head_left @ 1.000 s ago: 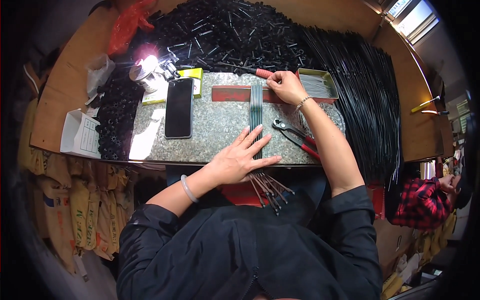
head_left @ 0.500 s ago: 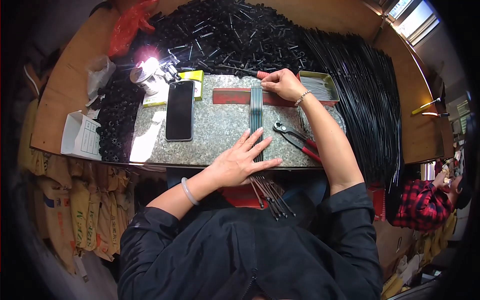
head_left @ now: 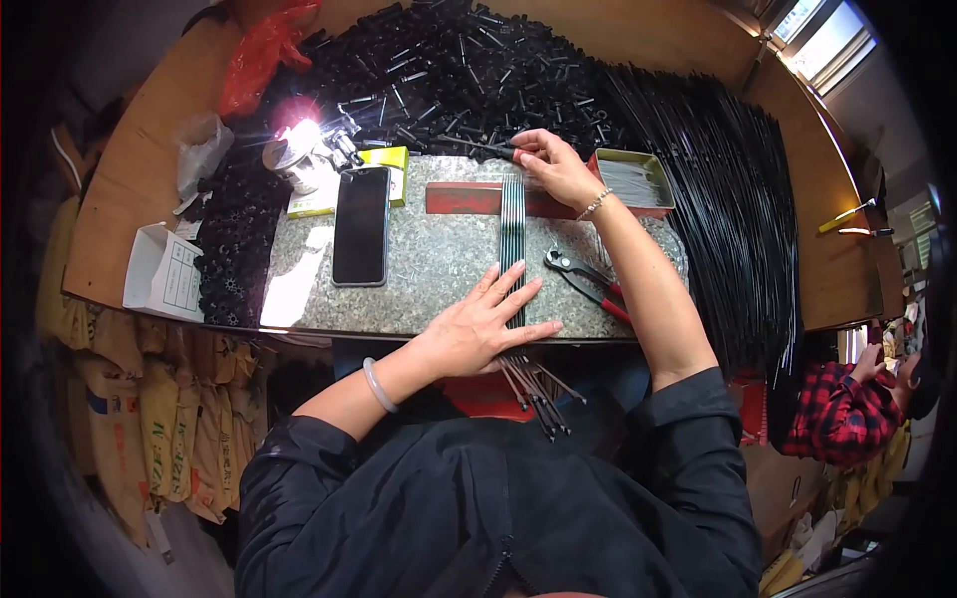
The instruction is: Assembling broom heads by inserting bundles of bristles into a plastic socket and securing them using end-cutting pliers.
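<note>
A row of slim dark rods (head_left: 512, 224) lies side by side across a red metal bar (head_left: 464, 197) on a speckled stone slab (head_left: 429, 254). My left hand (head_left: 480, 321) presses flat on the rods near the slab's front edge, fingers spread. Past that edge the rods fan out toward my lap, with small knobs at their ends. Beyond the rods' far ends, my right hand (head_left: 556, 169) closes its fingers round the red handle of a thin-shafted tool, likely a screwdriver (head_left: 478, 146), whose shaft points left. Red-handled pincers (head_left: 588, 283) lie beside my right forearm.
A phone (head_left: 361, 227) rests on the slab's left, by a yellow-green box (head_left: 387, 169) and a bright lamp (head_left: 299, 149). Black tubular parts (head_left: 449, 60) heap behind; long black rods (head_left: 738, 209) pile rightward. A tin of thin wires (head_left: 633, 184) stands near my right wrist.
My right hand has moved slightly away from the rods' far ends and closed on the tool's red handle. My left hand stays pressed on the rods.
</note>
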{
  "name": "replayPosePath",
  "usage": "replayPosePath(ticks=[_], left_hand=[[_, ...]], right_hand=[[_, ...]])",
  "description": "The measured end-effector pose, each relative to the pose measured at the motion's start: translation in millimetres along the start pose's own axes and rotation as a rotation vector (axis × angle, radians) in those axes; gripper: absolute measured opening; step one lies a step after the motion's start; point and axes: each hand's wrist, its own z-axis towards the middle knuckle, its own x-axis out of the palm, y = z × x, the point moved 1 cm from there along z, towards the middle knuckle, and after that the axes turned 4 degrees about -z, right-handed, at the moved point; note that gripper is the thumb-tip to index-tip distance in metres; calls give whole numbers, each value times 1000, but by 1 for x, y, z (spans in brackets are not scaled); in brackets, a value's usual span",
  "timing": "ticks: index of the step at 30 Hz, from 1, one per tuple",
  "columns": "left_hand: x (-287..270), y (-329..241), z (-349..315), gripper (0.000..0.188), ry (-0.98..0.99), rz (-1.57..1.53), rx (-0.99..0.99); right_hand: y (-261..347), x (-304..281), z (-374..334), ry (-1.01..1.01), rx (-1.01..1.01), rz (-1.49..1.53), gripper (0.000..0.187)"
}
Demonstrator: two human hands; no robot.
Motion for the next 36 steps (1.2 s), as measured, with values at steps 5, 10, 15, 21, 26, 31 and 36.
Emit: replayPosePath(ticks=[5, 10, 15, 21, 26, 31, 36], left_hand=[[-8, -3, -1, 70, 30, -38, 3], [-1, -6, -2, 63, 44, 14, 44], [2, -5, -5, 43, 154, -21, 38], [6, -5, -4, 44, 141, -58, 55], [-31, -11, 5, 60, -6, -253, 22], [-86, -36, 8, 58, -157, -463, 4], [-108, -56, 7, 43, -179, -703, -12]], right_hand=[[22, -84, -36, -242, 124, -587, 17], [-16, -122, -72, -29, 168, -785, 17], [-2, -109, -76, -49, 176, -890, 13], [-4, -110, -85, -301, -65, -928, 7], [43, -109, -101, -549, -230, -637, 14], [121, -74, -174, -393, -309, -308, 6], [178, -35, -239, -221, -480, -246, 16]])
